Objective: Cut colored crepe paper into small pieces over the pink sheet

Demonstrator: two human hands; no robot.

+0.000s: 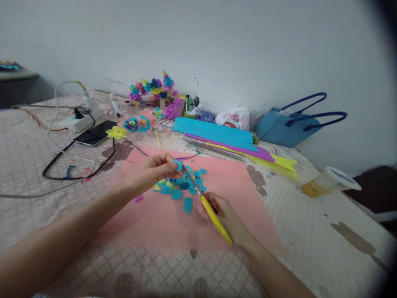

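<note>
A small piece of blue crepe paper [178, 165] is pinched in the fingers of my left hand [161, 167]. My right hand [225, 213] is wrapped round the yellow handles of a pair of scissors [214, 217]. The blades point up and left, their tips at the blue piece; whether they are parted I cannot tell. Below both hands lies a pile of cut scraps [176, 193], mostly blue with some yellow, on a pink paper sheet [235, 178].
Behind the sheet are rolled blue paper [214, 132], purple and yellow paper, and several paper flowers [155, 87]. A phone [97, 133], cables and a power strip [81, 121] lie left. A plastic cup [328, 182] and a blue bag [288, 128] are on the right.
</note>
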